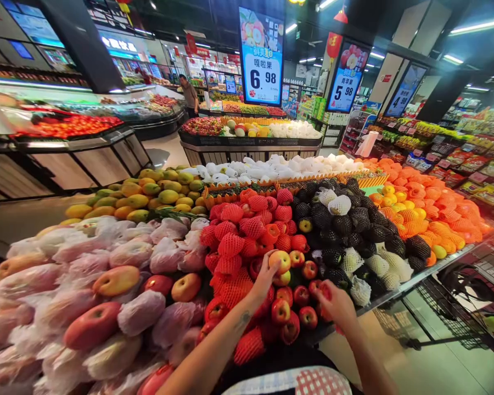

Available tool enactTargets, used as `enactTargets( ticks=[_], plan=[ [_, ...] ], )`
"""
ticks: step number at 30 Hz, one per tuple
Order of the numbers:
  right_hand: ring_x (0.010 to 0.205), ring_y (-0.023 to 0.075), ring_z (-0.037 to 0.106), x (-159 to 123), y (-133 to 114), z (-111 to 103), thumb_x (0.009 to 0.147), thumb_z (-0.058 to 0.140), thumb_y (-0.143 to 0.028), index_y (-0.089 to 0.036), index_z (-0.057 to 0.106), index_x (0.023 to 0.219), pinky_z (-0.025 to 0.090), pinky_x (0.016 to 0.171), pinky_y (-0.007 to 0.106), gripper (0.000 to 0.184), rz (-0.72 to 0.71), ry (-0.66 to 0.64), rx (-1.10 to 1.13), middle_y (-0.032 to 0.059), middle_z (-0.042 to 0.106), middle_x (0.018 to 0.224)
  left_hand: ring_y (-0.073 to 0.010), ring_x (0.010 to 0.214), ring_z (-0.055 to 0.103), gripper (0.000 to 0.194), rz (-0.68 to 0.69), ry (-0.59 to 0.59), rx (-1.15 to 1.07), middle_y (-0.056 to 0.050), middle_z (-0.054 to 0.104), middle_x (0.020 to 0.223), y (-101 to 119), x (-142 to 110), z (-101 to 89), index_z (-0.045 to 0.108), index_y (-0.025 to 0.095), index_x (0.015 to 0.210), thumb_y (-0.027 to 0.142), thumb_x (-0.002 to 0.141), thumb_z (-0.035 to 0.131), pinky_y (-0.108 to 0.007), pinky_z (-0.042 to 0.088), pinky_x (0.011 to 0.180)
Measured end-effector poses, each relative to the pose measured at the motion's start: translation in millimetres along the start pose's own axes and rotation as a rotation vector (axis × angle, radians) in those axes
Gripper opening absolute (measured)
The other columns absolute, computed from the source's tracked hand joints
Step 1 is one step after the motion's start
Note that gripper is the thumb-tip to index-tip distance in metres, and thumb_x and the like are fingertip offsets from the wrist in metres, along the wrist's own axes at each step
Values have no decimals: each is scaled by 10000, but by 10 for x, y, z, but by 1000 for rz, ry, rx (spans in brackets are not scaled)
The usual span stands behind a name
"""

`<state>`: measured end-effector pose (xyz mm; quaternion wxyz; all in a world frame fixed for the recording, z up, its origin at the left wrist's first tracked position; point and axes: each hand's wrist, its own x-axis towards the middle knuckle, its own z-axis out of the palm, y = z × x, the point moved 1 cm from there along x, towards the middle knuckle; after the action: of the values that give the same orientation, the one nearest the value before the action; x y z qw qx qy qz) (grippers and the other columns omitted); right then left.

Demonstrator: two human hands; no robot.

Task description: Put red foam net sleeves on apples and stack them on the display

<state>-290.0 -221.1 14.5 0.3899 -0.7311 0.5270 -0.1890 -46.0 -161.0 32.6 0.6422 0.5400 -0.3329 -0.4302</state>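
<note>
My left hand [265, 274] is closed around the side of a yellow-red apple [280, 261] above the loose apples. To the right, my right hand [336, 303] has its fingers curled over a red apple [324, 311] at the edge of the same pile; the hand hides part of it. Several bare red apples [280, 311] lie between my hands. Behind and left of them are apples in red foam nets [232, 246]. Fruit in black foam nets [349, 219] is piled beyond my right hand.
Wrapped pinkish fruit [142, 312] fills the left of the display, with yellow-green mangoes [148, 192] behind it. Orange-netted fruit [428, 192] lies at the far right. A wire shopping cart [456, 307] stands beside the display. A person [189, 96] stands in the background.
</note>
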Motion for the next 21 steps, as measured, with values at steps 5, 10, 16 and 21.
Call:
enactTargets(
  ticks=[5, 10, 16, 21],
  plan=[
    [1101, 371, 659, -263, 100, 512, 798, 756, -197, -83, 696, 1167, 471, 912, 391, 391, 37, -200, -573, 234, 669, 1214, -234, 1235, 537, 603, 172, -196, 447, -108, 517, 1343, -23, 136, 80, 397, 244, 1432, 382, 896, 635, -409, 423, 1122],
    [1036, 377, 686, -231, 172, 615, 849, 668, -164, -62, 690, 1160, 482, 855, 407, 328, 43, -191, -600, 269, 634, 1266, -354, 1311, 454, 702, 308, -465, 923, -113, 510, 1404, -227, 264, 348, 597, 256, 1313, 129, 664, 834, -544, 390, 1134],
    [989, 365, 697, -188, 245, 518, 739, 713, -116, -155, 709, 943, 474, 819, 391, 207, 9, -137, -500, 186, 727, 1020, -360, 1407, 407, 389, 377, -686, 1203, -136, 523, 1471, -449, 411, 602, 692, 223, 1167, 9, 888, 526, -583, 346, 1161],
    [846, 281, 685, -170, 224, 393, 789, 724, -276, -230, 662, 828, 472, 758, 347, 86, 13, -53, -347, 67, 710, 830, -392, 1375, 458, 493, 361, -720, 1301, -173, 560, 1440, -418, 467, 606, 670, 215, 1252, -29, 847, 531, -577, 465, 1062]
  ],
)
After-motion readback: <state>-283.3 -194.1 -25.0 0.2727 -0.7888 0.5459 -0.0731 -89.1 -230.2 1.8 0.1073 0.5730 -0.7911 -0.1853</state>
